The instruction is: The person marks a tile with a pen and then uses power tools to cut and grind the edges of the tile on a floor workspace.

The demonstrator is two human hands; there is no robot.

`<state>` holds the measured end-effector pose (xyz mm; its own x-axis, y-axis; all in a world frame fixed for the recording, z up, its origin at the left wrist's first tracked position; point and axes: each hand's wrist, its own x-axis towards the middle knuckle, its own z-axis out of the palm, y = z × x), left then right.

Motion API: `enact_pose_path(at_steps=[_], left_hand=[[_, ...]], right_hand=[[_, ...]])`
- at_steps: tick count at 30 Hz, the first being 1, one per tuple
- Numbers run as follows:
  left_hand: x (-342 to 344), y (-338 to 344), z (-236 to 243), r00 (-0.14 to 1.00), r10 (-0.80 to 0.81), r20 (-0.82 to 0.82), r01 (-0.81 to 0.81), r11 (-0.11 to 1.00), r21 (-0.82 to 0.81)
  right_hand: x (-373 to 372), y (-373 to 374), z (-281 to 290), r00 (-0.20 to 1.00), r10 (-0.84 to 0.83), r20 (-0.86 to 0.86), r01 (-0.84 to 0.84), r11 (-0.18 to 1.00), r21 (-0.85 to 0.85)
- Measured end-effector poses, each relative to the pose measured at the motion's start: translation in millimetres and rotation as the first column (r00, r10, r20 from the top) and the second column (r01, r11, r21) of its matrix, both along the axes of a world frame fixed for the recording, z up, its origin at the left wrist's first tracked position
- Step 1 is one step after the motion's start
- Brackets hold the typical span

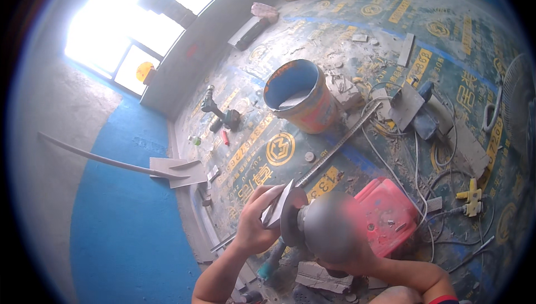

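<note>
My left hand [251, 223] is closed around a small grey tile piece [277, 209], its fingers along the outer side. Against the tile's near side is the dark round disc [289, 223] of a power tool that looks like an angle grinder. A grey smear hides most of the tool's body. My right hand [357, 262] is wrapped round the tool behind that smear, its fingers partly hidden. Below the disc a dark part with a teal end [269, 267] slants down. I cannot tell if the disc is spinning.
A red stool [393, 220] stands to the right; a bucket [326, 108] and long metal ruler [338, 145] lie ahead. A cordless drill [220, 114] and shovel-like tool [178, 173] are at left. Cables [416, 164], a yellow plug adapter [473, 198] and a fan [519, 92] are right.
</note>
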<state>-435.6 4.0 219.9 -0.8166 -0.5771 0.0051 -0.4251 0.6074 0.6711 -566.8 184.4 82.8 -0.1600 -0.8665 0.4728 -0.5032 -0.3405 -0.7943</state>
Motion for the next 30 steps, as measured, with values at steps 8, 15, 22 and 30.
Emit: enact_pose_path(at_steps=[8,15,22,30], left_hand=[[1.9,0.0,-7.0,0.998,0.039,-0.056,-0.039,0.999,-0.008],[7.5,-0.4,-2.1,0.998,0.045,-0.053,-0.046,0.999,-0.017],[6.4,1.6,-0.4,0.998,0.038,-0.054,-0.038,0.999,-0.009],[8.2,-0.8,-3.3,0.996,0.043,-0.074,-0.043,0.999,0.011]], right_hand=[[-3.9,-6.4,-13.6,0.805,0.148,0.574,-0.157,0.987,-0.035],[3.9,-12.5,-23.1,0.815,0.129,0.565,-0.154,0.988,-0.002],[-6.4,-10.4,-9.5,0.671,0.07,0.738,-0.166,0.984,0.058],[-3.8,-8.0,18.8,0.981,-0.15,-0.123,0.134,0.982,-0.133]])
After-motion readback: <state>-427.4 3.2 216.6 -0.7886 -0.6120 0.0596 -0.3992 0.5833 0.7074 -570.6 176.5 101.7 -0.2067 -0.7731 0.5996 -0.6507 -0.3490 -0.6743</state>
